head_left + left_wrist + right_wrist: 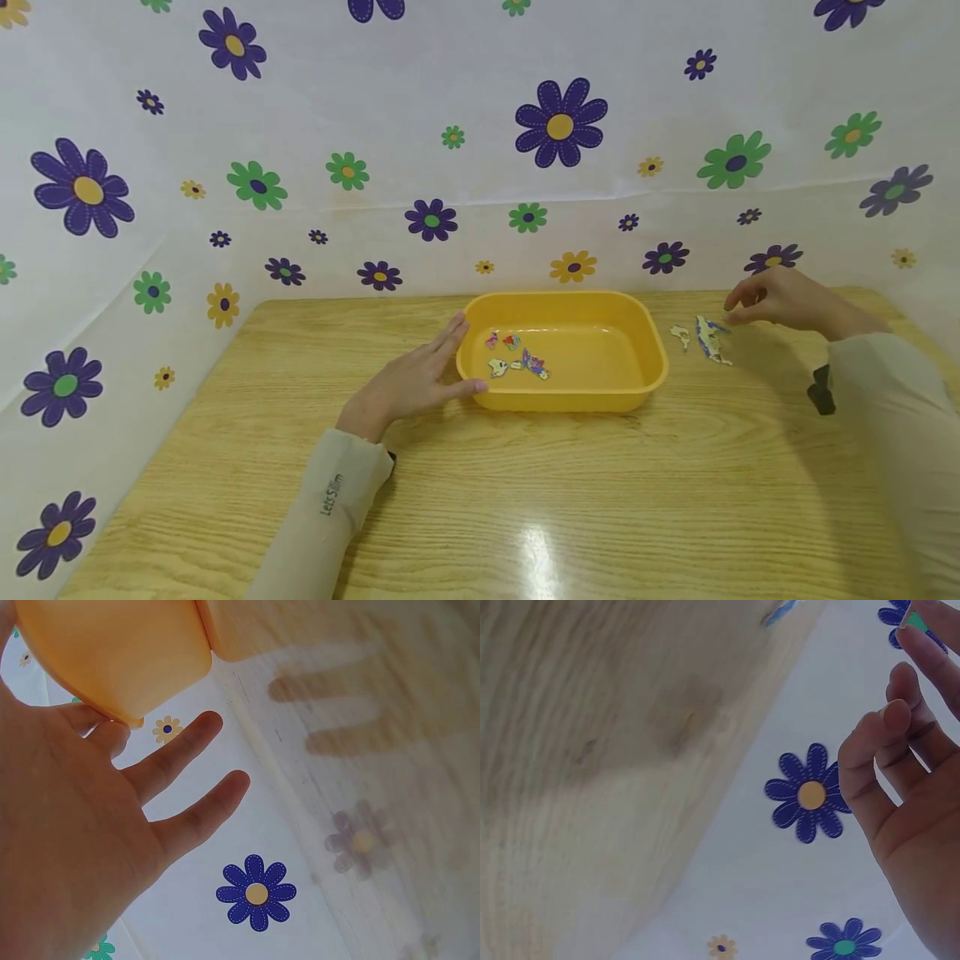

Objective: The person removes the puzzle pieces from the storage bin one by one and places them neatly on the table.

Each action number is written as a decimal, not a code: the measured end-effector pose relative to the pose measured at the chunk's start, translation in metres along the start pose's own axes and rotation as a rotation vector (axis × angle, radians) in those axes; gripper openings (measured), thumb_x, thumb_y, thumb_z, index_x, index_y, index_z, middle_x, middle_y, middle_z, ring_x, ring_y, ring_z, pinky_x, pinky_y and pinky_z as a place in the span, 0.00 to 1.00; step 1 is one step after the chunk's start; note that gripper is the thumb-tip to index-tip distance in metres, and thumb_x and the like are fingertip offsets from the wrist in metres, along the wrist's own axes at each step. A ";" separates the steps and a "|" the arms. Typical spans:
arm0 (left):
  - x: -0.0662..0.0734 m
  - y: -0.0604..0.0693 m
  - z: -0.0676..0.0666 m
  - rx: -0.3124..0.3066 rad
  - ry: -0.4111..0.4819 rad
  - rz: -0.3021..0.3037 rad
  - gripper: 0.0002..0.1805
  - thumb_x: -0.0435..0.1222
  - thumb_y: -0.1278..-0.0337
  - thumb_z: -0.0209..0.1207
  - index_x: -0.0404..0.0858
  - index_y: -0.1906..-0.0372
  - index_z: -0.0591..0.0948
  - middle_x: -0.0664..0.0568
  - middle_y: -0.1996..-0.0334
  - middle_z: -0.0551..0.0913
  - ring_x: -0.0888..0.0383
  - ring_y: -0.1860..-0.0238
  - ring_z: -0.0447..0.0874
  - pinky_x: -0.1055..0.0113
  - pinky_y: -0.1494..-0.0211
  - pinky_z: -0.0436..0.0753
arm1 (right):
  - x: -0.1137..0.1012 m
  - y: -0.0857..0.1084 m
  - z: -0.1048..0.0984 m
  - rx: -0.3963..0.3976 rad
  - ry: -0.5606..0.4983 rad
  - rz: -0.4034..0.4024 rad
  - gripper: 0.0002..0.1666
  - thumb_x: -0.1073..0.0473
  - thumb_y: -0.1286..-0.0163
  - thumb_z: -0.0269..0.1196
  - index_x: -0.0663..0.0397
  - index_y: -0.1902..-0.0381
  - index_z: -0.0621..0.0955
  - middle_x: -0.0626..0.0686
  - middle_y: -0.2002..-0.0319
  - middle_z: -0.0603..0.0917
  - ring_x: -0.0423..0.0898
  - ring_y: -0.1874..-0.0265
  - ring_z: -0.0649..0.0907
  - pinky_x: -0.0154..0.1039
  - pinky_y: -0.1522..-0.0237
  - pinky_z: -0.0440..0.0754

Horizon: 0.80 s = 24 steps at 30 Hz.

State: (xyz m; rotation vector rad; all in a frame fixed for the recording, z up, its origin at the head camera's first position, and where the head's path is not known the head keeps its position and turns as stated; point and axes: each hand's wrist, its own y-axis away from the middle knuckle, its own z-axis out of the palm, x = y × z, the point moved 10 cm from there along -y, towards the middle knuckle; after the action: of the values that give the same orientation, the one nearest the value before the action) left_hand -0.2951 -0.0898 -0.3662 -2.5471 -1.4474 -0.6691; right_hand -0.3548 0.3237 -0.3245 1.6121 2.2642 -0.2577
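A yellow tray stands on the table with several small cut-out pieces at its left inside. My left hand grips its left end, thumb at the front rim; in the left wrist view, two fingers of the left hand stretch out past the tray. To the right of the tray lie a larger blue-edged cut-out and a small pale one. Just beyond them my right hand is raised, and in the right wrist view the right hand pinches a thin pale piece by its edge.
The wooden table ends at a white cloth with printed flowers, which hangs along the back and the left side. A dark object shows beside the right sleeve.
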 end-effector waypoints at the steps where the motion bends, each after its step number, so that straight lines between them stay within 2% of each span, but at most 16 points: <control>1: 0.000 0.000 0.000 0.000 0.001 0.000 0.57 0.71 0.36 0.48 0.43 0.17 0.41 0.55 0.18 0.34 0.48 0.21 0.47 0.47 0.23 0.57 | 0.003 0.001 0.001 -0.006 0.001 0.002 0.14 0.61 0.35 0.70 0.68 0.58 0.86 0.48 0.72 0.78 0.42 0.74 0.70 0.37 0.72 0.70; 10: 0.000 -0.001 0.000 0.001 0.005 0.000 0.56 0.70 0.36 0.49 0.43 0.17 0.41 0.56 0.18 0.34 0.47 0.21 0.48 0.47 0.23 0.58 | 0.028 0.008 0.013 -0.040 0.045 0.002 0.12 0.61 0.37 0.71 0.65 0.60 0.88 0.49 0.69 0.81 0.46 0.69 0.74 0.40 0.68 0.75; 18: -0.001 0.000 0.000 0.007 -0.003 0.006 0.56 0.70 0.36 0.48 0.43 0.17 0.41 0.55 0.18 0.35 0.47 0.21 0.49 0.47 0.24 0.59 | 0.036 0.013 0.022 -0.055 0.027 0.003 0.07 0.64 0.38 0.70 0.62 0.63 0.88 0.55 0.64 0.85 0.49 0.65 0.78 0.45 0.63 0.79; 24: -0.001 -0.001 0.000 0.001 0.001 0.008 0.57 0.71 0.36 0.48 0.43 0.17 0.41 0.55 0.18 0.34 0.47 0.21 0.48 0.47 0.23 0.58 | 0.039 0.015 0.023 -0.065 0.034 0.020 0.11 0.61 0.38 0.72 0.63 0.61 0.88 0.57 0.63 0.86 0.51 0.64 0.80 0.49 0.62 0.80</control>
State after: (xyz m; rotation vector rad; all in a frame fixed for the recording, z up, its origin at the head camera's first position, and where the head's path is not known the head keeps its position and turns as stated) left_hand -0.2961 -0.0902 -0.3662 -2.5503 -1.4363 -0.6688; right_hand -0.3483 0.3545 -0.3597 1.6169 2.2559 -0.1507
